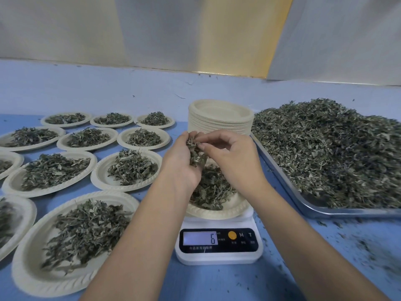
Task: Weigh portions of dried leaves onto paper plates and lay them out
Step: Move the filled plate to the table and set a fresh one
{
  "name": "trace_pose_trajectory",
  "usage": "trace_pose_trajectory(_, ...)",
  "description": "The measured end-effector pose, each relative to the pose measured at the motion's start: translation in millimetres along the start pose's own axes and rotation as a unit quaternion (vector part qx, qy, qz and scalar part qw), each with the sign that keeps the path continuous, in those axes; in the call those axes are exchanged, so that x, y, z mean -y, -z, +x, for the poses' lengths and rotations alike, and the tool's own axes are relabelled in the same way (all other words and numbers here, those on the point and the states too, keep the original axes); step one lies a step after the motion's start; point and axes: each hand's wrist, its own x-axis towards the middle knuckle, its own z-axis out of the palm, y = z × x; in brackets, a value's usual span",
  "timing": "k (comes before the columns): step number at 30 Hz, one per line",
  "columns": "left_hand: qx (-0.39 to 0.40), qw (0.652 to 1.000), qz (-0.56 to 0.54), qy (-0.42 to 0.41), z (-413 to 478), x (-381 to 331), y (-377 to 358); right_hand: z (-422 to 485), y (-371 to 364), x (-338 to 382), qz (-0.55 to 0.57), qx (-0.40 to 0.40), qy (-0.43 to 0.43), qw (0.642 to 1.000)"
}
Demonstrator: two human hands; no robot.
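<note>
Blue table (217, 283) carries filled plates (23, 268) left, plate stack (219, 124), scale (219, 255), steel tray (347, 211) right; scattered crumbs (364, 244), probably leaf

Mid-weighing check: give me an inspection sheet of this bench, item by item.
Surface: blue table, with the scale reading 6 near the front.
Job's things: plate with leaves on the scale; stack of empty plates behind it; tray heaped with dried leaves, right; filled plates in rows, left.
Clutter: leaf crumbs scattered right of the scale.
Grips: left hand holds a leaf clump above the plate; right hand pinches at it.
Cables: nothing seen.
Surroundings: pale wall panels behind.
</note>
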Motion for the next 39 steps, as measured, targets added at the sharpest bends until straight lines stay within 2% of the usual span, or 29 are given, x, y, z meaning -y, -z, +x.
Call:
trace_pose_trajectory(7, -0.012, 0.997, -0.074, -0.005, 4, -19, 9, 7, 12, -3, 0.01, -0.055, -0.035, 0.998)
trace_pose_trajectory(14, -0.014, 0.996, -0.092, -0.017, 5, -28, 14, 6, 14, -5, -0.005, -0.029, -0.043, 0.999)
trace_pose_trajectory(34, -0.001, 0.999, -0.041, -0.007, 5, -20, 12, 6, 11, -13, -0.06, -0.005, -0.037, 0.998)
trace_pose_trajectory(39, 0.002, 0.999, -0.034, -0.005, 5, -19, 12, 6, 13, -11, -0.04, -0.021, -0.037, 0.998)
